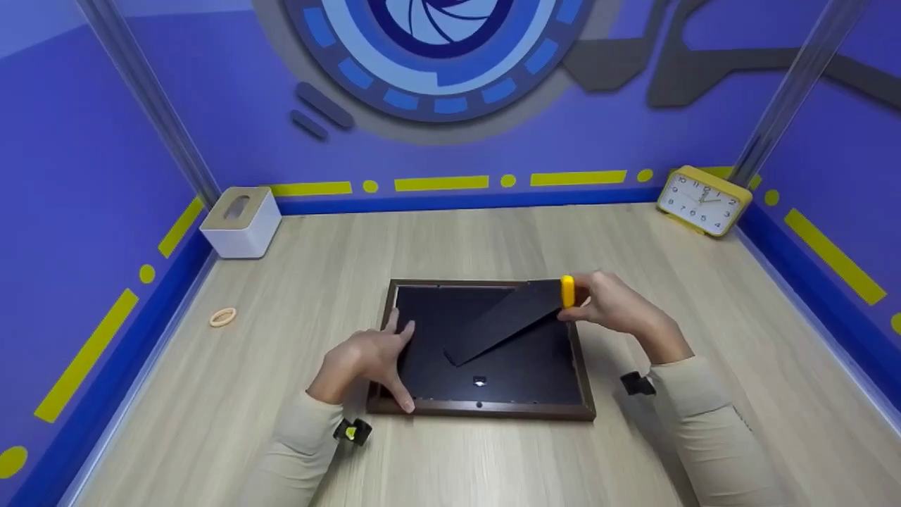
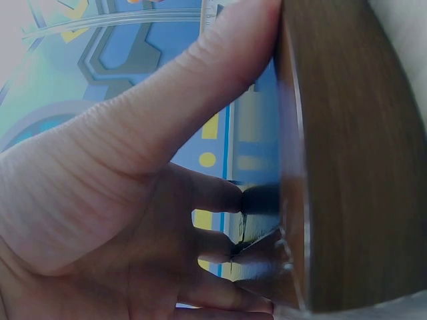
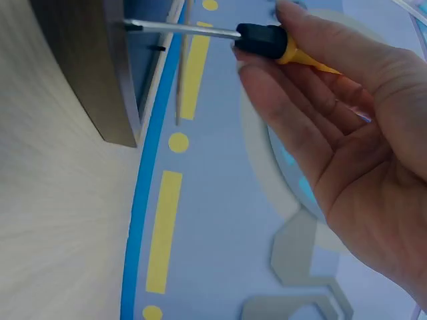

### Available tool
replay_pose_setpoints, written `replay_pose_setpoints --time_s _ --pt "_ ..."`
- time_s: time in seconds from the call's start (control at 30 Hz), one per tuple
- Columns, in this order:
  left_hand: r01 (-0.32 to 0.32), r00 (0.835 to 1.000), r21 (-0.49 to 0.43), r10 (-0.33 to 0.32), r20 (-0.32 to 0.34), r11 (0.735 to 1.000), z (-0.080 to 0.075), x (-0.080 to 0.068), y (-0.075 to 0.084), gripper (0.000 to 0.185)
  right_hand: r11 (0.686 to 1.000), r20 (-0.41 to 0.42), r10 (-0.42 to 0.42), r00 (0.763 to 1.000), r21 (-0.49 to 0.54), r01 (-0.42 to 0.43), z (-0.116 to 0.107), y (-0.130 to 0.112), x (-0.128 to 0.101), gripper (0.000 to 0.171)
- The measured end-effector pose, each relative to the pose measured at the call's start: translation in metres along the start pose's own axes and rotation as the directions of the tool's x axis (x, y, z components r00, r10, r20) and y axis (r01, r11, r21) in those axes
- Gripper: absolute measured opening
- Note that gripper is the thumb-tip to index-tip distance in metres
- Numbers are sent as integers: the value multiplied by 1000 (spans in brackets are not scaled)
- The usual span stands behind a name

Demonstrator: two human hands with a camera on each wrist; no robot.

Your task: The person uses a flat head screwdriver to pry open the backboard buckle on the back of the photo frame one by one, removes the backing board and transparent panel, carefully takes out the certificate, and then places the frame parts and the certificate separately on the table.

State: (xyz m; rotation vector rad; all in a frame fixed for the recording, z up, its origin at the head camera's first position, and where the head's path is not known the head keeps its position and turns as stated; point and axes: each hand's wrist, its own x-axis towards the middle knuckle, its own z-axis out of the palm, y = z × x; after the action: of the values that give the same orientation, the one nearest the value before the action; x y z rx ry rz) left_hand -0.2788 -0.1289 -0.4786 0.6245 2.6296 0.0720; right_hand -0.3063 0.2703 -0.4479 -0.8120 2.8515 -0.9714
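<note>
2 hands: left hand (image 1: pixel 366 359) steadies wooden frame (image 1: pixel 486 408); right hand (image 1: pixel 619 306) pinches screwdriver (image 3: pixel 267 41).

We see a picture frame (image 1: pixel 486 412) lying face down on the wooden table, near the middle and closer to the near edge. Its border is dark brown wood and its back panel is black. A black stand flap (image 1: pixel 503 320) is lifted from the back and slants up toward the far right corner of the frame. A screwdriver (image 3: pixel 267 41) with a yellow and black handle and a thin metal shaft has its tip against the frame's edge at that corner.
</note>
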Motion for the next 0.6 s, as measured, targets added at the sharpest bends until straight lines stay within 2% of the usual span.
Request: replay_pose_setpoints --time_s 0.13,0.3,0.6 --pt "-8 1000 3 8 -7 1000 2 0 0 144 999 27 41 999 6 -41 -5 2 -3 22" --pt "-13 1000 -16 13 -5 1000 2 0 0 144 1000 53 12 999 9 -13 -8 4 -5 21" --pt "5 1000 -37 -5 2 999 1 0 0 145 995 48 -26 999 95 22 -13 16 -7 23"
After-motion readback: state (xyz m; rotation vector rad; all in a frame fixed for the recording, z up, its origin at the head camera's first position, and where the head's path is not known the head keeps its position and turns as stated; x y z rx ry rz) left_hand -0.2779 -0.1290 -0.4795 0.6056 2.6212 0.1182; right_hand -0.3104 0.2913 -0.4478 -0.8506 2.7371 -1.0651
